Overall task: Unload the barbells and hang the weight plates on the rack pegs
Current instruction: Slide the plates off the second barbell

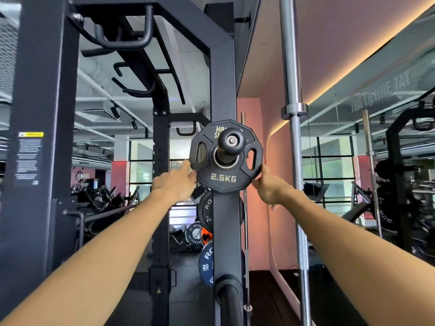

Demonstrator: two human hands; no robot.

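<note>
- Small black 2.5KG plate (225,177) sits ctr frame, its hole threaded over a black peg (230,143) that sticks out toward the camera from the dark rack upright (224,90).
- Plate is well onto the peg; the peg's round end cap shows in front of the plate's upper half.
- Left hand (175,183), just left of ctr: fingers reach to the plate's lower-left edge w/ the thumb up along the rim. Fingertips are blurred and partly behind the plate, so prob. a light grasp, not a clench.
- Right hand (268,187), right of ctr: thumb and fingers pinch the plate's lower-right edge, the other fingers curled below.
- Both bare forearms run up from the bottom corners to meet at the plate.
- Below the plate, on the same upright: a dark plate (206,211) w/ white lettering, then a blue 20 plate (206,262), both partly hidden by the post.
- Another peg (229,292) juts out at bottom ctr.
- Silver barbell (293,109) stands upright right of the post, its collar above plate height.
- Mirror wall (388,161) fills the right side of frame; another rack post (37,114) w/ a warning label is at left.
</note>
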